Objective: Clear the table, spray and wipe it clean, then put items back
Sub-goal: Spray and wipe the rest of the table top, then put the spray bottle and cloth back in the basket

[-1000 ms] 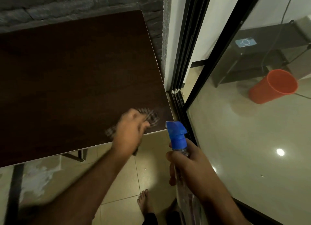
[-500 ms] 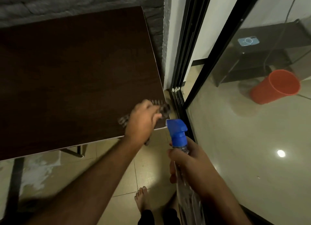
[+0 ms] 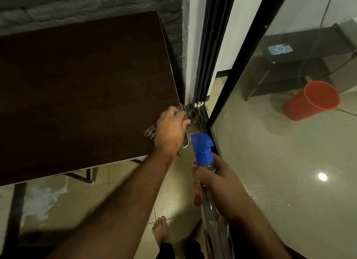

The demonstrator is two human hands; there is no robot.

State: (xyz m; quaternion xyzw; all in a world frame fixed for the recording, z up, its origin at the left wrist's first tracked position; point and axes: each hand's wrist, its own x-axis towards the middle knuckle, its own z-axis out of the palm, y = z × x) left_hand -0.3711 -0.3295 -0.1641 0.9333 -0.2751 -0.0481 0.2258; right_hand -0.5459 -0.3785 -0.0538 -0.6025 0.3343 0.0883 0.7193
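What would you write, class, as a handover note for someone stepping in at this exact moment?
Left hand: grips the cloth, pressing it on the table's near right corner.
Right hand: holds the spray bottle upright, off the table's edge.
Done: nothing else shows on the tabletop; wiping under way.
Left: finish wiping, put down bottle and cloth, put the items back; they are out of view.
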